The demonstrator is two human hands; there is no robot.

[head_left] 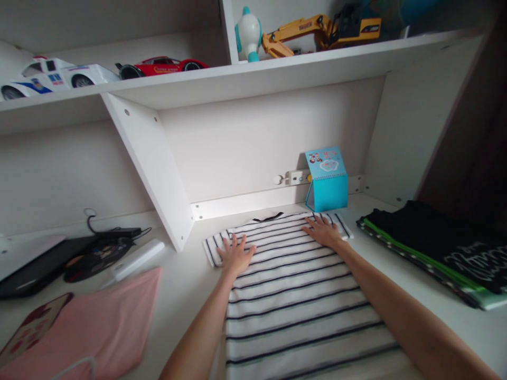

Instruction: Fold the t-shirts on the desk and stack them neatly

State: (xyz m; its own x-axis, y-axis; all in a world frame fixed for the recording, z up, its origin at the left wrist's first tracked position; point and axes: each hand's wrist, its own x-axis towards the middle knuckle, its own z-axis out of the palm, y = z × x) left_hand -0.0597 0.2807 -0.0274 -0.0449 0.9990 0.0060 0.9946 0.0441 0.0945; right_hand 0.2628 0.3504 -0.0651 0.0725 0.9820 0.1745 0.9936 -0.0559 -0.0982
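A white shirt with thin black stripes (293, 295) lies flat on the white desk (186, 285), its collar toward the back wall. My left hand (236, 254) rests flat on the shirt's left shoulder, fingers spread. My right hand (322, 231) lies flat on the right shoulder, fingers stretched out, just in front of a blue box. Neither hand holds anything.
A blue box (328, 180) stands at the back by a wall socket (295, 177). Folded dark clothes (439, 248) lie on the right, a pink garment (99, 327) on the left. A laptop (35, 264) and cables sit far left. Toy vehicles (162, 66) line the shelf above.
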